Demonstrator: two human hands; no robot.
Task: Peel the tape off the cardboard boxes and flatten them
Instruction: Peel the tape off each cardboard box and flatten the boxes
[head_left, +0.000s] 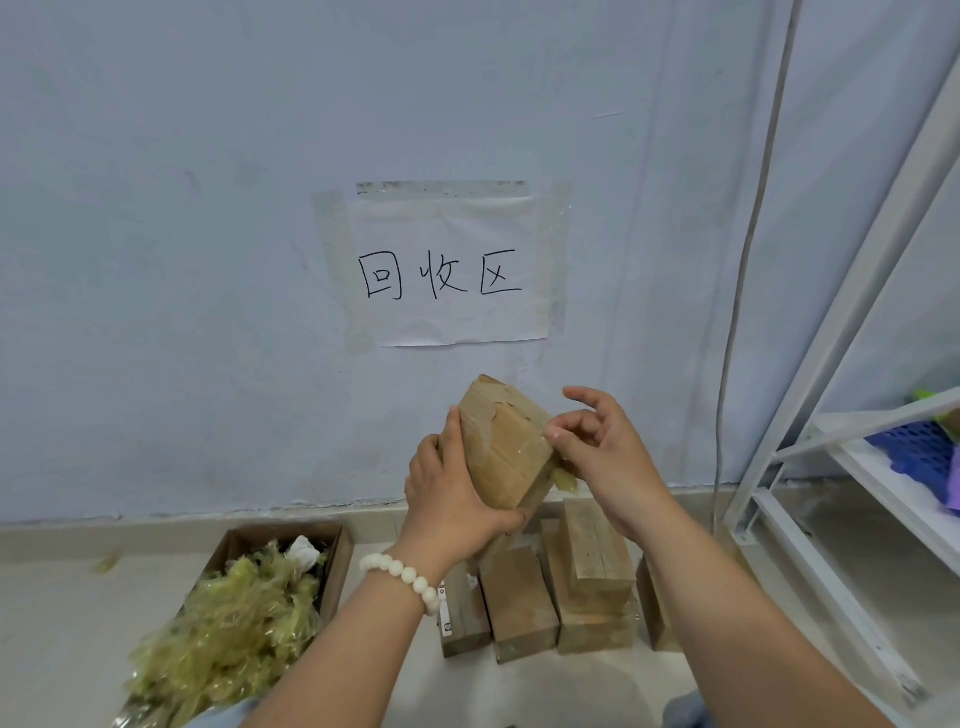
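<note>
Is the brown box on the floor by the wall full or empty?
Full. The open brown cardboard box is heaped with crumpled yellowish clear tape, which spills out over its front edge.

Covering the near side of the box (506, 447) with the left hand (447, 499). Hiding part of the tape (566, 480) behind the right hand (602, 452). Blocking some floor boxes (519, 597) with both forearms (353, 644). Cutting off shelf (878, 488) and basket (914, 441) at the right edge, bin (340, 566) at the bottom. Leaving the label (445, 610) unreadably small.
</note>
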